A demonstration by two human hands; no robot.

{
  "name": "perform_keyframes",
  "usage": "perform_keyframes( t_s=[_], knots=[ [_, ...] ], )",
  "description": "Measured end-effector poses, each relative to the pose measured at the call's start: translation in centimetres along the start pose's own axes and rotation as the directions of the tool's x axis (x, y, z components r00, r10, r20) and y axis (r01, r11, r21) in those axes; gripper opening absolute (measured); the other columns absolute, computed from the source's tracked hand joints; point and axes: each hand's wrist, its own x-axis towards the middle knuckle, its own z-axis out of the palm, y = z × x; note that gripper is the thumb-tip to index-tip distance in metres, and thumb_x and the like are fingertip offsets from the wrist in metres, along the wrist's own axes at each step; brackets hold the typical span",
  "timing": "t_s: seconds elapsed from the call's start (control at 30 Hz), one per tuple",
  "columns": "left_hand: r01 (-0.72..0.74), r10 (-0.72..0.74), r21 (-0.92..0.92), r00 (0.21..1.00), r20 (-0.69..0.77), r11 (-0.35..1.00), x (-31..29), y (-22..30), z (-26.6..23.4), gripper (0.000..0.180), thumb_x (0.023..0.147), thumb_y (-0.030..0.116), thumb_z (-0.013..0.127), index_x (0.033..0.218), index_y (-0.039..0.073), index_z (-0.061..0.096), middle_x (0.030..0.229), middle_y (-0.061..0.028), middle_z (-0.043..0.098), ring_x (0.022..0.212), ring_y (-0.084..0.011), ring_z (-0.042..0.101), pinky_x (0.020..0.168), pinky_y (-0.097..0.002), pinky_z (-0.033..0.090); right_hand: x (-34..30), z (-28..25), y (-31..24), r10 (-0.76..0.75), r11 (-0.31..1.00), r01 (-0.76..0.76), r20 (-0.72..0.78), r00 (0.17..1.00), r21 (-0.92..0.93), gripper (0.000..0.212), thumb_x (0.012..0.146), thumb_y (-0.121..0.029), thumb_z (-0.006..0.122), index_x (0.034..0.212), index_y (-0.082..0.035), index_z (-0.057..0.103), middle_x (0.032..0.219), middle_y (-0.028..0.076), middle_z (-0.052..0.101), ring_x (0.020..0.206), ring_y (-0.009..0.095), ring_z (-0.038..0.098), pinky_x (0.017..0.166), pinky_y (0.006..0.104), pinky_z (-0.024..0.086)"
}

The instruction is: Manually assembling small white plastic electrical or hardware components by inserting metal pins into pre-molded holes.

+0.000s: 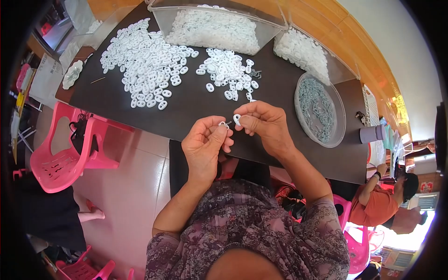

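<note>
My left hand pinches a small white plastic ring piece with a metal bit between thumb and fingers. My right hand pinches another small white plastic ring right beside it. Both hands hover over the near edge of a dark table. Just beyond them lies a small heap of white rings. A larger spread of the same rings lies farther left.
A clear bin full of white rings stands at the back, another to its right. A round clear dish holds assembled grey chain pieces. A pink plastic chair stands at left. Another person in orange sits at right.
</note>
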Motion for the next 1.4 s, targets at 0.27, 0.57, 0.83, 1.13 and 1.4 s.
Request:
perform_keyframes(
  t_s=[0.27, 0.57, 0.83, 1.13, 1.4],
  knots=[
    [0.026, -0.026, 0.009, 1.000, -0.002, 1.000, -0.2, 0.1, 0.3, 0.016, 0.088, 0.006, 0.058, 0.101, -0.003, 0.057, 0.079, -0.0094, 0.063, 0.061, -0.0101, 0.058, 0.051, -0.0207, 0.047, -0.2, 0.8, -0.3, -0.037, 0.998, 0.039, -0.054, 0.998, 0.039, 0.016, 0.084, -0.005, 0.062, 0.098, 0.001, 0.064, 0.078, 0.005, 0.065, 0.066, 0.005, 0.055, 0.057, 0.0177, 0.043],
    [0.022, -0.021, 0.034, 1.000, -0.015, 0.999, -0.3, 0.1, 0.2, 0.015, 0.088, 0.006, 0.058, 0.100, -0.003, 0.057, 0.080, -0.0090, 0.063, 0.062, -0.0094, 0.058, 0.051, -0.0202, 0.046, -0.4, 1.5, -0.1, -0.056, 0.998, 0.055, -0.085, 0.995, -0.016, 0.014, 0.085, -0.006, 0.062, 0.097, -0.001, 0.064, 0.079, 0.002, 0.065, 0.067, 0.003, 0.054, 0.058, 0.0168, 0.042],
    [-0.003, 0.006, 0.098, 1.000, -0.031, 0.995, -0.6, -0.1, 0.3, 0.016, 0.088, 0.007, 0.058, 0.100, -0.003, 0.057, 0.081, -0.0090, 0.063, 0.063, -0.0107, 0.058, 0.053, -0.0216, 0.047, -0.5, 1.8, 0.2, -0.156, 0.987, 0.153, -0.098, 0.983, -0.046, 0.015, 0.084, -0.005, 0.062, 0.099, 0.000, 0.064, 0.081, 0.003, 0.065, 0.069, 0.004, 0.055, 0.060, 0.0175, 0.043],
    [0.000, 0.002, 0.110, 1.000, -0.023, 0.994, -0.6, -0.2, 0.4, 0.016, 0.089, 0.008, 0.058, 0.100, -0.003, 0.057, 0.081, -0.0080, 0.063, 0.064, -0.0099, 0.058, 0.054, -0.0209, 0.047, -0.8, 2.2, 0.2, -0.208, 0.977, 0.202, -0.095, 0.973, -0.070, 0.015, 0.084, 0.000, 0.060, 0.099, 0.002, 0.064, 0.082, 0.003, 0.064, 0.071, 0.005, 0.054, 0.064, 0.0184, 0.044],
    [-0.038, 0.039, 0.083, 0.999, -0.006, 0.996, -0.5, -0.5, 0.9, 0.016, 0.089, 0.003, 0.056, 0.105, -0.001, 0.056, 0.081, -0.0036, 0.061, 0.065, -0.0052, 0.055, 0.054, -0.0165, 0.044, -1.0, 2.5, 0.6, -0.259, 0.964, 0.250, -0.112, 0.959, -0.089, 0.015, 0.084, 0.004, 0.059, 0.098, 0.004, 0.063, 0.083, 0.004, 0.062, 0.073, 0.008, 0.056, 0.066, 0.0209, 0.046]
  ],
)
